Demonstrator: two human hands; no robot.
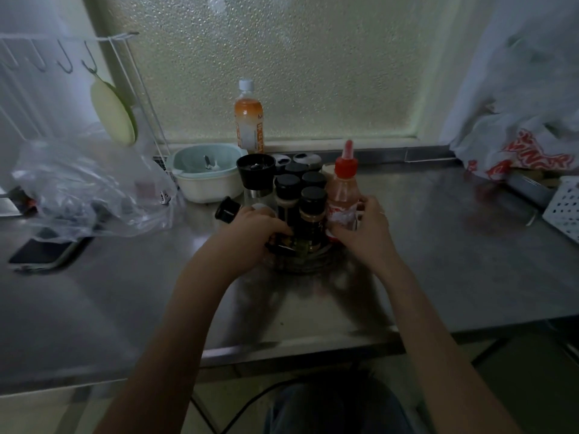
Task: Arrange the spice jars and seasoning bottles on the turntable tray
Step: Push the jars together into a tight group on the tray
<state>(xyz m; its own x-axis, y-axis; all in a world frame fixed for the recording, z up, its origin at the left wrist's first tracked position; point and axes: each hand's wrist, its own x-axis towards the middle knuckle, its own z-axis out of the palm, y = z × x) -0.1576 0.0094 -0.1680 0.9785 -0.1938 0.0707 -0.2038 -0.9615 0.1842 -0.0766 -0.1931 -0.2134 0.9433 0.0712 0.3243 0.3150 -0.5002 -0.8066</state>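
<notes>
1. Turntable tray (300, 266): it sits on the steel counter (438, 245) right in front of you, dim and mostly hidden by what stands on it. Only its dark lower rim shows below the jars.
2. Your left hand (250, 233) is curled against the near-left side of the cluster. Its fingers (279, 230) are wrapped low around a dark jar (286, 198), and that grip looks closed on the jar, probably to nudge it inward.
3. Your right hand (363, 227) cups the red-capped sauce bottle (344, 192) from the right, with the fingers bent around its label. The bottle stands upright at the tray's right edge, so this grip likely steadies it where tall things tip easily.
4. The black-lidded spice jars (313, 198) stand packed together, touching, in the middle, which keeps weight over the centre.
5. A tall black grinder (255, 170) stands at the back left, and a small black-capped bottle (228, 209) leans just left of your left hand. I cannot tell whether either is on the tray.
6. The orange drink bottle (249, 117) by the window stays apart.
</notes>
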